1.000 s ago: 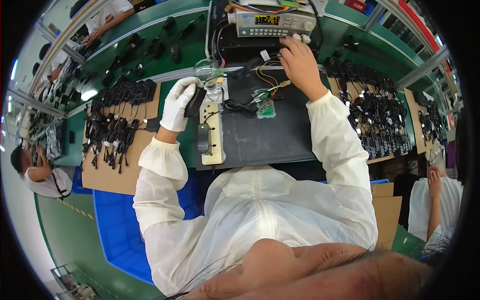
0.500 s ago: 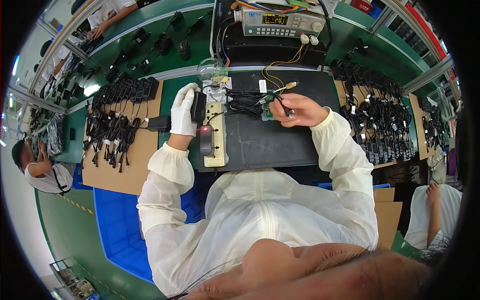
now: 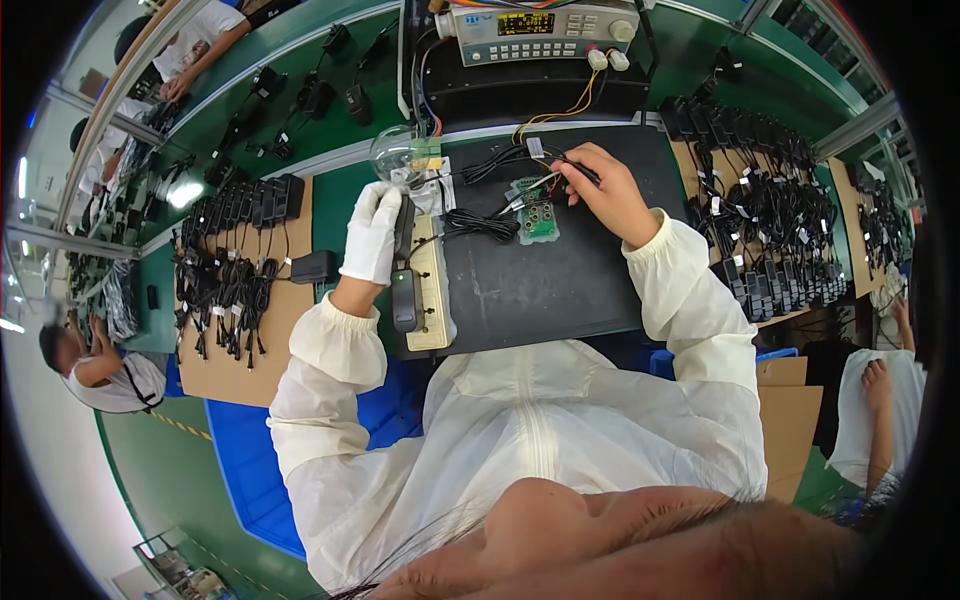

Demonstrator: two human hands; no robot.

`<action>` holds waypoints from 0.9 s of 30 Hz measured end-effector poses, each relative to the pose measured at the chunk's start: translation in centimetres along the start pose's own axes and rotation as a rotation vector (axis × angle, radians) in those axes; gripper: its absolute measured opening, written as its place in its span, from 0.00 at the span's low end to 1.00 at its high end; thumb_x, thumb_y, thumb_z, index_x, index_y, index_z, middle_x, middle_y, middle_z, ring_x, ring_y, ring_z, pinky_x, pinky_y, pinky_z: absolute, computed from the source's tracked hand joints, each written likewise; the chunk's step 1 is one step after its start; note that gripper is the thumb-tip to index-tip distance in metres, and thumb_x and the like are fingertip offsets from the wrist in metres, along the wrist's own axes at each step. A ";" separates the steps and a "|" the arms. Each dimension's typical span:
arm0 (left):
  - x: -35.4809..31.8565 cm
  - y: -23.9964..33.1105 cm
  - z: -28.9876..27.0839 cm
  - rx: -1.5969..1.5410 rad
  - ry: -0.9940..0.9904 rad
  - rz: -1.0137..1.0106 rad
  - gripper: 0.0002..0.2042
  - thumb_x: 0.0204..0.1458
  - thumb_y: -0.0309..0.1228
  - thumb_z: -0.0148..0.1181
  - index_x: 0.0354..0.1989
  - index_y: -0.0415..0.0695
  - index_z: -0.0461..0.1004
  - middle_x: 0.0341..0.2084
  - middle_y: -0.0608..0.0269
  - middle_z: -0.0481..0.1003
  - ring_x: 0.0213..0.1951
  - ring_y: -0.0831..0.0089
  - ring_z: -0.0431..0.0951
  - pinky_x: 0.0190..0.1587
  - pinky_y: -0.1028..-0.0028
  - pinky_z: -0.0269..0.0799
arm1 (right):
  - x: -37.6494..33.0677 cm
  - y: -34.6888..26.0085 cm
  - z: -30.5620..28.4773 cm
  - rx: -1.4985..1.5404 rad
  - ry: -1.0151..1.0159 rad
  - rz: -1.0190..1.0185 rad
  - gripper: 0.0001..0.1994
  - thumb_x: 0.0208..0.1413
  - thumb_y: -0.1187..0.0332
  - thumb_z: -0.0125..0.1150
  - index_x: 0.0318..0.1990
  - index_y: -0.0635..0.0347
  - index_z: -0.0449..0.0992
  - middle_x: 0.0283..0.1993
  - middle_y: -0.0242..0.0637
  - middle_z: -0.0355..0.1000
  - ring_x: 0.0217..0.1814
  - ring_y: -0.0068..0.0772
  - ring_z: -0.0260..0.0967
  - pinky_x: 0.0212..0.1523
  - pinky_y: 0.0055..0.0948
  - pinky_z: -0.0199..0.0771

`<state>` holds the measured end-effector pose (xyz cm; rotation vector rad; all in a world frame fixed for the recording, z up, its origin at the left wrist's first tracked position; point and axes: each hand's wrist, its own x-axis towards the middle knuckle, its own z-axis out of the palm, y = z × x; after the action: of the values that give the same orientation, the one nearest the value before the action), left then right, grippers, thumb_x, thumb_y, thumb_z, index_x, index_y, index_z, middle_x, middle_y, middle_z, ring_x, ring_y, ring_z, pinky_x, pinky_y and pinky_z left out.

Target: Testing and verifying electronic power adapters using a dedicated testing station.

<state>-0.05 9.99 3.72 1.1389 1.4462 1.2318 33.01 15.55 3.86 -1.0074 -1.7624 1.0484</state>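
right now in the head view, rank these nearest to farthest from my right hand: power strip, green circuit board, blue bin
From your right hand:
1. green circuit board, just to its left
2. power strip, farther left and lower
3. blue bin, lower left of the picture

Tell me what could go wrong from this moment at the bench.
The clear glass bulb sits close to the gloved left hand at the black adapter; a careless move might knock it. The coiled cord lies against the green circuit board, so a snag could shift the board. The right hand, holding a black cable, might bump the board too.
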 end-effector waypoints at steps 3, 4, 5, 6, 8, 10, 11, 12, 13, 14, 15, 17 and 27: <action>0.0 -0.6 -0.3 -0.128 -0.009 -0.024 0.08 0.66 0.33 0.52 0.44 0.44 0.74 0.36 0.72 0.73 0.37 0.85 0.70 0.42 0.82 0.67 | 0.0 1.0 0.3 0.022 0.001 0.019 0.08 0.65 0.74 0.56 0.46 0.69 0.77 0.42 0.34 0.69 0.29 0.20 0.71 0.31 0.20 0.73; 0.1 -0.8 -0.3 -0.180 -0.005 0.003 0.08 0.66 0.33 0.52 0.44 0.44 0.74 0.36 0.73 0.73 0.37 0.85 0.70 0.42 0.81 0.67 | 0.0 1.2 0.4 0.030 -0.002 0.027 0.08 0.65 0.74 0.56 0.46 0.70 0.76 0.42 0.34 0.68 0.29 0.20 0.71 0.31 0.20 0.73; 0.0 -0.9 -0.2 -0.235 0.001 0.027 0.08 0.66 0.33 0.52 0.44 0.44 0.74 0.36 0.73 0.73 0.38 0.85 0.69 0.43 0.81 0.67 | 0.0 1.4 0.4 0.033 0.002 0.032 0.08 0.65 0.74 0.56 0.46 0.70 0.76 0.42 0.34 0.68 0.29 0.20 0.71 0.31 0.20 0.73; 0.0 -0.9 -0.2 -0.231 -0.004 0.023 0.08 0.66 0.33 0.52 0.44 0.44 0.74 0.36 0.73 0.73 0.38 0.85 0.69 0.43 0.81 0.67 | -0.1 1.7 0.4 0.010 -0.023 0.033 0.08 0.64 0.74 0.56 0.46 0.70 0.76 0.42 0.35 0.69 0.29 0.21 0.71 0.31 0.20 0.73; 0.0 -0.7 0.0 -0.150 0.022 0.062 0.08 0.66 0.33 0.51 0.44 0.43 0.74 0.36 0.73 0.73 0.38 0.85 0.69 0.44 0.81 0.66 | -0.2 2.1 0.4 -0.036 -0.074 0.034 0.08 0.64 0.74 0.57 0.46 0.70 0.75 0.42 0.36 0.69 0.29 0.22 0.72 0.32 0.21 0.74; -0.1 -0.9 0.1 -0.106 0.028 0.079 0.08 0.66 0.33 0.51 0.45 0.43 0.74 0.37 0.73 0.73 0.38 0.85 0.69 0.44 0.82 0.66 | -0.3 2.2 0.4 -0.040 -0.090 0.023 0.08 0.64 0.74 0.57 0.46 0.70 0.75 0.42 0.36 0.69 0.30 0.22 0.73 0.32 0.21 0.74; -0.2 -1.1 0.0 -0.071 0.042 0.109 0.09 0.66 0.34 0.51 0.44 0.43 0.74 0.37 0.72 0.73 0.38 0.83 0.70 0.44 0.81 0.67 | -0.3 2.0 0.4 -0.047 -0.112 0.007 0.08 0.64 0.74 0.57 0.46 0.70 0.75 0.43 0.37 0.69 0.30 0.23 0.73 0.32 0.21 0.74; -0.3 -1.3 0.0 -0.036 0.056 0.140 0.09 0.67 0.34 0.50 0.44 0.43 0.74 0.37 0.71 0.73 0.39 0.82 0.70 0.45 0.79 0.67 | -0.4 2.1 0.4 -0.054 -0.134 -0.010 0.08 0.64 0.74 0.57 0.46 0.70 0.75 0.43 0.38 0.70 0.31 0.24 0.74 0.33 0.21 0.74; -0.3 -1.6 0.0 -0.001 0.070 0.172 0.10 0.67 0.34 0.49 0.44 0.43 0.74 0.37 0.70 0.74 0.39 0.80 0.71 0.46 0.78 0.67 | -0.3 2.2 0.4 -0.052 -0.129 -0.006 0.08 0.64 0.74 0.57 0.46 0.70 0.75 0.43 0.38 0.70 0.31 0.24 0.74 0.33 0.21 0.74; 0.3 -2.1 -0.2 0.001 0.065 0.171 0.10 0.67 0.34 0.49 0.44 0.43 0.74 0.37 0.70 0.74 0.39 0.80 0.71 0.46 0.78 0.67 | -0.2 2.4 0.3 -0.102 -0.137 -0.074 0.08 0.62 0.74 0.59 0.46 0.70 0.75 0.44 0.39 0.70 0.32 0.26 0.75 0.34 0.22 0.75; 1.0 -2.9 -0.8 0.142 0.052 0.206 0.11 0.68 0.35 0.48 0.47 0.42 0.73 0.39 0.68 0.74 0.41 0.78 0.71 0.48 0.78 0.67 | 0.0 2.4 0.4 -0.153 -0.151 -0.144 0.08 0.61 0.74 0.60 0.45 0.69 0.76 0.44 0.40 0.71 0.33 0.29 0.75 0.35 0.23 0.75; 1.6 -3.5 -1.5 0.421 0.027 0.274 0.15 0.69 0.38 0.45 0.51 0.41 0.72 0.42 0.65 0.74 0.44 0.76 0.72 0.52 0.77 0.66 | -0.2 2.3 0.5 -0.206 -0.170 -0.217 0.08 0.60 0.75 0.61 0.45 0.69 0.76 0.44 0.41 0.72 0.35 0.32 0.76 0.37 0.25 0.75; -9.1 -5.8 -1.4 0.281 0.130 0.391 0.22 0.70 0.39 0.39 0.65 0.38 0.62 0.59 0.49 0.67 0.60 0.66 0.69 0.64 0.68 0.62 | -1.3 3.7 2.6 -0.334 0.190 -0.381 0.10 0.54 0.74 0.67 0.43 0.65 0.78 0.43 0.42 0.74 0.44 0.46 0.74 0.46 0.33 0.75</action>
<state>-0.32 0.38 -1.33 1.6163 1.5776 1.4181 31.88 14.92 -0.64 -0.8839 -1.9083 0.4167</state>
